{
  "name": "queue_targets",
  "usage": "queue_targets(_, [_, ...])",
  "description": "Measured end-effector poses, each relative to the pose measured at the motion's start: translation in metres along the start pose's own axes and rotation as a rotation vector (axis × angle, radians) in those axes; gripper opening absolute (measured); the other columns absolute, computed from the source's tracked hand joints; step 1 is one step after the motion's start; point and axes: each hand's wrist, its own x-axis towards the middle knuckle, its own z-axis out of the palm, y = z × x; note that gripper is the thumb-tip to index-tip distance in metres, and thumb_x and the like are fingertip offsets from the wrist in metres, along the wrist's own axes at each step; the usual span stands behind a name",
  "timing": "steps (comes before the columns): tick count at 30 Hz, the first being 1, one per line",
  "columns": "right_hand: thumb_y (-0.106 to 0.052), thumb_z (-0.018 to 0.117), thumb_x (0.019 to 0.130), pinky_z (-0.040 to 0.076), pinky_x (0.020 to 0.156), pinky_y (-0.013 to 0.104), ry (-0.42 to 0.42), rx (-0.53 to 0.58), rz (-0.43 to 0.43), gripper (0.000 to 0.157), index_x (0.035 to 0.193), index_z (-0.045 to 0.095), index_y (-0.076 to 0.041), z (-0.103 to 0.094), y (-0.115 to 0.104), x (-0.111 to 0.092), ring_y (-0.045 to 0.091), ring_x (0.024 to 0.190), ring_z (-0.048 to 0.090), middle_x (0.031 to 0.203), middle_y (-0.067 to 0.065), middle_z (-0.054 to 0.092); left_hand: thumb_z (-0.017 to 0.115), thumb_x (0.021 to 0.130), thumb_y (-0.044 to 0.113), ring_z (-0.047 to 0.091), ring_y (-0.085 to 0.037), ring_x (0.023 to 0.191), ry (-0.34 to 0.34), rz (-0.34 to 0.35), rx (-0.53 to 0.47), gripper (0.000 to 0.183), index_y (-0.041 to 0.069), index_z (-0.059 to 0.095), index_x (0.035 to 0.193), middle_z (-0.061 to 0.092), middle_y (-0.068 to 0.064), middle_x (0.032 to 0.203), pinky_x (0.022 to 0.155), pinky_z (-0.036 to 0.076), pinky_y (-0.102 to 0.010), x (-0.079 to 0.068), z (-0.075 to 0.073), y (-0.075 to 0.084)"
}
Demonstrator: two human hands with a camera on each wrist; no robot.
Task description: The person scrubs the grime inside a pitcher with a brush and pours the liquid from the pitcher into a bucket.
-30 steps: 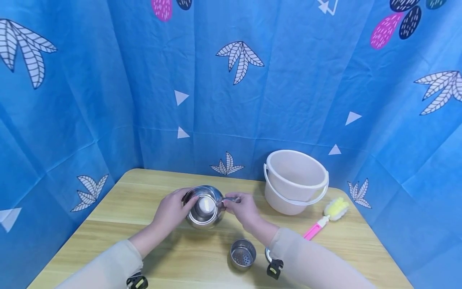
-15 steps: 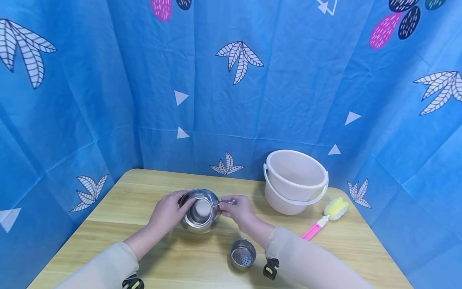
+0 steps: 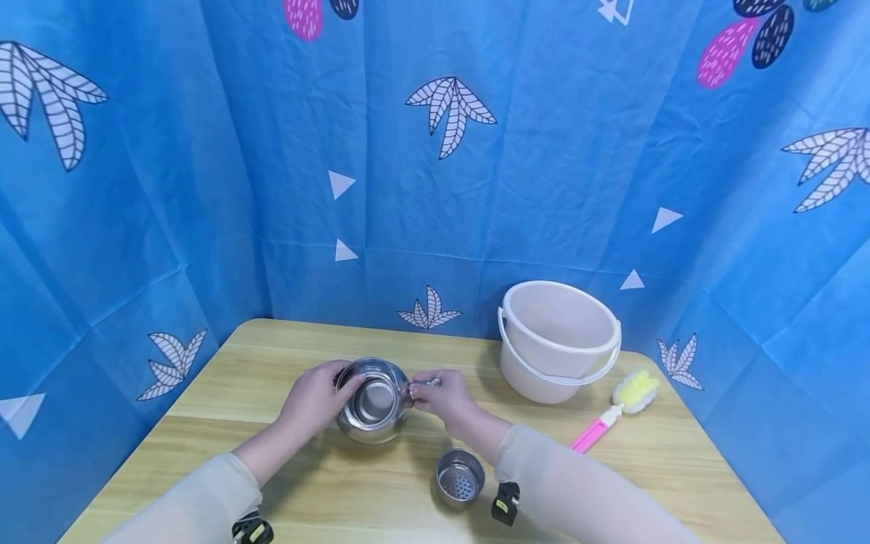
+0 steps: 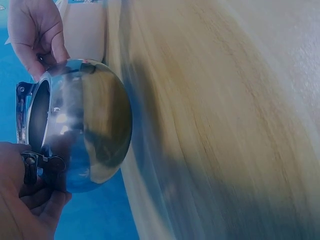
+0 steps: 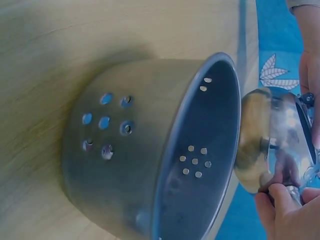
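Note:
My left hand [image 3: 314, 399] holds a shiny round steel teapot [image 3: 375, 400] by its left side, the thumb over its rim. On the other side, my right hand [image 3: 445, 397] pinches the metal spout [image 5: 295, 194]. The pot is up off the table, its mouth tilted toward the head camera. A metal hinge fitting [image 4: 31, 161] shows beside the left hand's fingers in the left wrist view. Near my right forearm a perforated steel strainer cup [image 3: 460, 480] stands on the table; it looms large in the right wrist view, with holes in its wall and bottom.
A white bucket [image 3: 544, 378] with its handle lowered stands at the table's back right. Beside it lies a brush [image 3: 615, 412] with a yellow-and-white sponge head and pink handle, partly behind my right sleeve. A blue curtain [image 3: 435, 204] surrounds the wooden table [image 3: 272, 363].
Both hands have shifted slightly left and nearer with the teapot. A silver ring-shaped edge seen by the right cuff a second ago is now hidden by the sleeve.

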Motion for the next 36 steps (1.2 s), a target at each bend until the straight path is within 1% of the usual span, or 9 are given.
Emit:
queue_targets(7, [0.008, 0.063, 0.091, 0.059, 0.088, 0.039, -0.016, -0.004, 0.031, 0.033, 0.121, 0.056, 0.019, 0.001, 0.001, 0.0, 0.038, 0.097, 0.071, 0.108, 0.027, 0.066, 0.067, 0.096, 0.035, 0.067, -0.038, 0.105, -0.022, -0.015, -0.006, 0.04, 0.002, 0.07, 0.118, 0.072, -0.017, 0.112, 0.091, 0.054, -0.054, 0.0, 0.001, -0.002])
queue_targets(12, [0.009, 0.062, 0.091, 0.059, 0.087, 0.039, -0.018, 0.008, 0.035, 0.031, 0.12, 0.057, 0.019, 0.001, 0.002, 0.0, 0.038, 0.099, 0.071, 0.108, 0.027, 0.067, 0.066, 0.097, 0.036, 0.067, -0.039, 0.107, -0.036, -0.024, -0.01, 0.041, 0.002, 0.069, 0.12, 0.072, -0.016, 0.114, 0.093, 0.053, -0.055, 0.0, 0.001, -0.003])
queue_targets(18, [0.01, 0.062, 0.09, 0.059, 0.089, 0.041, -0.025, 0.033, 0.034, 0.032, 0.12, 0.057, 0.019, 0.004, 0.005, 0.003, 0.039, 0.101, 0.07, 0.107, 0.027, 0.068, 0.066, 0.097, 0.037, 0.066, -0.04, 0.108, -0.038, -0.036, -0.008, 0.043, 0.002, 0.068, 0.122, 0.071, -0.017, 0.116, 0.093, 0.053, -0.056, 0.001, 0.0, -0.007])
queue_targets(24, [0.01, 0.062, 0.09, 0.057, 0.092, 0.042, -0.015, 0.055, 0.064, 0.031, 0.12, 0.058, 0.016, 0.005, 0.005, 0.007, 0.037, 0.104, 0.07, 0.109, 0.026, 0.068, 0.065, 0.097, 0.038, 0.066, -0.04, 0.108, -0.043, -0.053, -0.006, 0.044, 0.002, 0.068, 0.123, 0.071, -0.017, 0.115, 0.093, 0.053, -0.055, 0.003, 0.0, -0.008])
queue_targets(30, [0.01, 0.062, 0.09, 0.057, 0.093, 0.041, -0.031, 0.066, 0.089, 0.03, 0.119, 0.058, 0.016, 0.006, 0.006, 0.01, 0.037, 0.105, 0.069, 0.11, 0.025, 0.068, 0.064, 0.098, 0.037, 0.066, -0.04, 0.108, -0.044, -0.052, -0.012, 0.044, 0.001, 0.068, 0.122, 0.071, -0.018, 0.115, 0.093, 0.053, -0.056, 0.003, -0.002, -0.009])
queue_targets(36, [0.013, 0.062, 0.088, 0.057, 0.093, 0.04, -0.034, 0.11, 0.118, 0.035, 0.122, 0.055, 0.017, 0.007, 0.007, 0.012, 0.036, 0.103, 0.07, 0.11, 0.025, 0.068, 0.063, 0.099, 0.035, 0.067, -0.039, 0.106, -0.054, -0.06, -0.028, 0.041, 0.001, 0.068, 0.121, 0.072, -0.017, 0.112, 0.092, 0.054, -0.055, 0.004, -0.001, -0.013])
